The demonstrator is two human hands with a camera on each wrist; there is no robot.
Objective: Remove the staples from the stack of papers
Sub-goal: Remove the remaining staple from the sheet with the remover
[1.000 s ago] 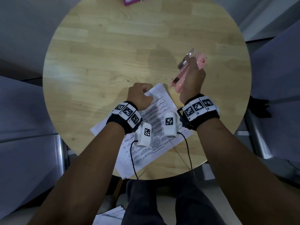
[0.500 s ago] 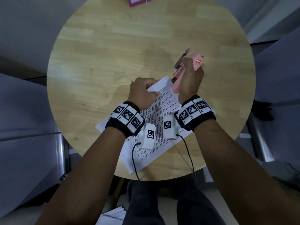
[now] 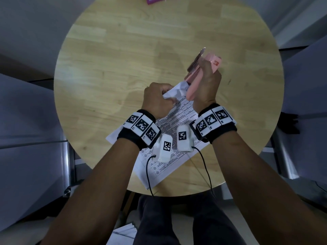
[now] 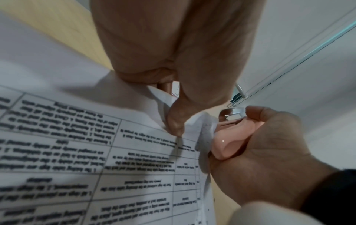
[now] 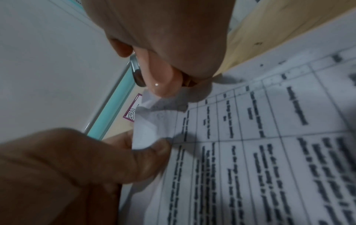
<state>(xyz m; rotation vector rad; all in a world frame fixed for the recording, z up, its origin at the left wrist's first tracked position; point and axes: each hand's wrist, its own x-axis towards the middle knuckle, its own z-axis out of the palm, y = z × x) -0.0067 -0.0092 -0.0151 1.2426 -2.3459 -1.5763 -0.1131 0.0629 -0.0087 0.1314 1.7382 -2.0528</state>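
Observation:
A stack of printed papers (image 3: 169,124) lies on the round wooden table (image 3: 106,59) near its front edge. My left hand (image 3: 157,99) pinches the stack's crumpled far corner (image 3: 178,90) and lifts it; the thumb (image 4: 175,121) presses the corner. My right hand (image 3: 207,85) grips a pink stapler (image 3: 194,82) whose rear end touches that corner. In the right wrist view the stapler's pink tip (image 5: 159,85) with its metal tab sits on the curled corner (image 5: 152,118). No staple is visible.
A purple-edged card (image 3: 155,0) lies at the table's far edge. Metal chair frames (image 3: 67,156) stand at both sides below the table. Loose papers (image 3: 123,234) lie on the floor by my legs.
My right hand brought the pink stapler down and left to the paper corner. My left hand raised and crumpled that corner toward it.

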